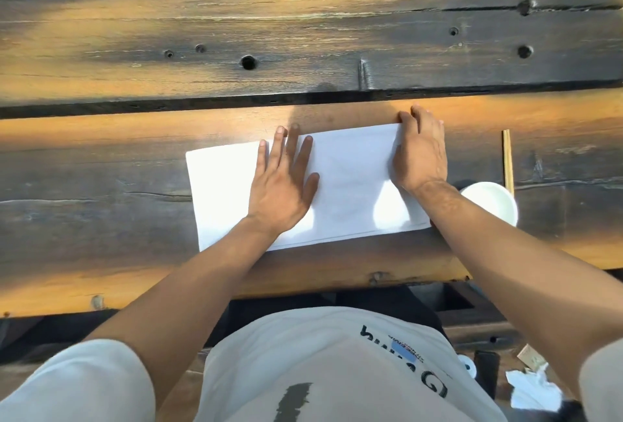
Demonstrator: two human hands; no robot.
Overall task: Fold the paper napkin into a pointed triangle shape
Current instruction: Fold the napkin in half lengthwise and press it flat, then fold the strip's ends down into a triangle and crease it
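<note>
A white paper napkin (350, 182) lies flat on the wooden table as a wide rectangle, slightly tilted, its right end farther from me. My left hand (283, 178) rests palm down on the napkin's left half with fingers spread. My right hand (421, 151) covers the napkin's far right corner, fingers curled over the right edge and seeming to pinch it.
A white bowl (495, 202) stands just right of my right forearm. A pair of wooden chopsticks (508, 158) lies beyond it. The table (101, 185) is dark, weathered planks with a gap across it. Crumpled white paper (532, 391) lies on the floor at lower right.
</note>
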